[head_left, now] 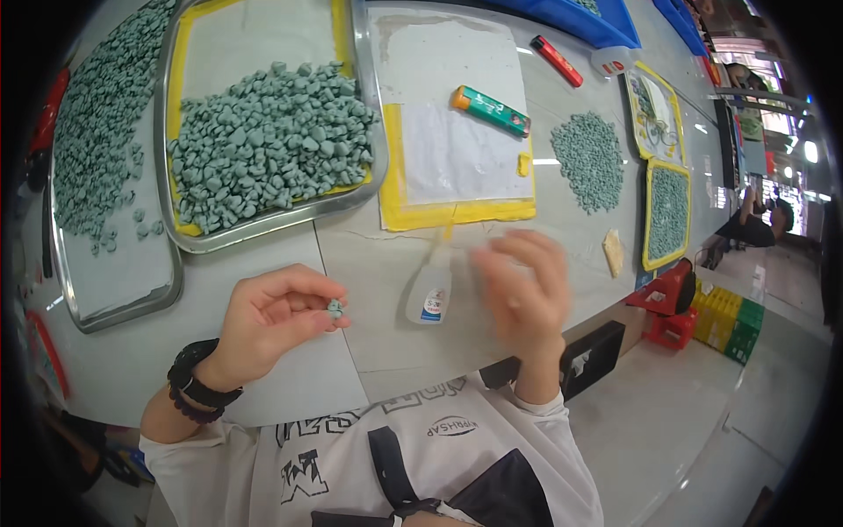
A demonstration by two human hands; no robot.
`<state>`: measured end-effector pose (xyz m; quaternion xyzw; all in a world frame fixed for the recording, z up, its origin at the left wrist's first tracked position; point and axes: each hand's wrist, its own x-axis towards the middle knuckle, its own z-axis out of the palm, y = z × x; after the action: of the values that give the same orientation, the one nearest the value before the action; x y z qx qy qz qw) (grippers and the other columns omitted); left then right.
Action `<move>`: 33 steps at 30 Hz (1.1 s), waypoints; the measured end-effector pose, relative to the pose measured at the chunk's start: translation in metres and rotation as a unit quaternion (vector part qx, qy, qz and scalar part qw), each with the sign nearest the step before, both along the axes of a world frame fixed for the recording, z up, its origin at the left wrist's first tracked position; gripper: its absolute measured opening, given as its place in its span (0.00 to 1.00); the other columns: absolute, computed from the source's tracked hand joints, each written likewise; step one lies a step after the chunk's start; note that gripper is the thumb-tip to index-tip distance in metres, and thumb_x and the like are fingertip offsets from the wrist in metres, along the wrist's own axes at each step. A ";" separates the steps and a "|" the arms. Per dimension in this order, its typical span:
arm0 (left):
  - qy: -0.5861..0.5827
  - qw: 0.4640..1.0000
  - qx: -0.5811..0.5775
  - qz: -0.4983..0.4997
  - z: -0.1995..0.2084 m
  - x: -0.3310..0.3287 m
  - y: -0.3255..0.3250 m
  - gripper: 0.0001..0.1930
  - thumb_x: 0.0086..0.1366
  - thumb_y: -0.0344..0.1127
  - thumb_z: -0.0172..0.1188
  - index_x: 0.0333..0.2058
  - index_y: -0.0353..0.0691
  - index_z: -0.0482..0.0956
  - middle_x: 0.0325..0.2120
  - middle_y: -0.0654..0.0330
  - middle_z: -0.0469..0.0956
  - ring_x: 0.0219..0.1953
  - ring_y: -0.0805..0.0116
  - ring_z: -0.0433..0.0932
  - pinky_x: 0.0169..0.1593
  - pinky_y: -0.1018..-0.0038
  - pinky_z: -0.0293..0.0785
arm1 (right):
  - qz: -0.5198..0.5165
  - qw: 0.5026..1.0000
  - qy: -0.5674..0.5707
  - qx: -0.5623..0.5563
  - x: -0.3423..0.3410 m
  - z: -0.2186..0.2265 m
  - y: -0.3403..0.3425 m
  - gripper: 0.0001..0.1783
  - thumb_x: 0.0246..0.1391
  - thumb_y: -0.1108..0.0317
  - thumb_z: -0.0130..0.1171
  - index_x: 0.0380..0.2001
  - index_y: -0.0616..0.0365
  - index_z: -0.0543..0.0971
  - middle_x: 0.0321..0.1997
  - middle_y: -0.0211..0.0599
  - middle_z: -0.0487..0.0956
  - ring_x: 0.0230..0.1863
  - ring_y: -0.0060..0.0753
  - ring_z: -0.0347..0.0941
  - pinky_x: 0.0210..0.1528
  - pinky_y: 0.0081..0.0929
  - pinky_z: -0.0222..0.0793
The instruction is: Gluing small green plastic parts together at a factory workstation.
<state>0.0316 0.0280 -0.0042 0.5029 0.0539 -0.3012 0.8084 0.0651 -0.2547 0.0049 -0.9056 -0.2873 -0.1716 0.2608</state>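
My left hand is closed in a pinch on a small grey-green piece held between thumb and fingertips. Motion smears my right hand, so its fingers and anything in them cannot be made out. Just left of it lies a clear squeeze bottle with a narrow, yellowish tip, like a glue bottle. Beyond my left hand, a heap of similar grey-green pieces fills the near part of a metal-rimmed tray edged with yellow tape.
Another tray of pieces sits at far left. A white board with yellow tape holds a green lighter-like object. A red utility knife, a loose pile of pieces and a smaller yellow-edged tray lie to the right.
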 end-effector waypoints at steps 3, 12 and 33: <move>0.004 1.000 -0.019 -0.007 0.001 0.000 0.002 0.13 0.57 0.16 0.51 0.42 0.27 0.73 0.39 0.57 0.72 0.41 0.69 0.75 0.48 0.72 0.74 | -0.238 0.970 -0.039 -0.011 0.012 0.017 -0.060 0.09 0.38 0.78 0.63 0.28 0.58 0.79 0.32 0.36 0.72 0.38 0.38 0.67 0.41 0.31 0.63; 0.007 1.000 -0.014 -0.012 0.002 0.005 -0.001 0.12 0.58 0.17 0.51 0.42 0.27 0.73 0.38 0.58 0.72 0.41 0.68 0.76 0.48 0.72 0.74 | -0.296 0.944 0.010 -0.144 0.034 0.003 -0.118 0.06 0.39 0.75 0.64 0.24 0.59 0.78 0.32 0.35 0.69 0.39 0.35 0.64 0.45 0.30 0.59; -0.004 1.000 -0.021 -0.021 -0.001 0.001 -0.001 0.12 0.58 0.18 0.51 0.43 0.29 0.73 0.38 0.59 0.73 0.41 0.69 0.77 0.47 0.75 0.73 | -0.257 0.955 -0.004 -0.148 0.041 -0.003 -0.120 0.06 0.41 0.75 0.63 0.27 0.59 0.79 0.32 0.37 0.72 0.38 0.36 0.66 0.42 0.29 0.61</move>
<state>0.0328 0.0268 -0.0055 0.4879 0.0334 -0.3168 0.8127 0.1057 -0.3746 0.0015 -0.9765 -0.0681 -0.1923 0.0702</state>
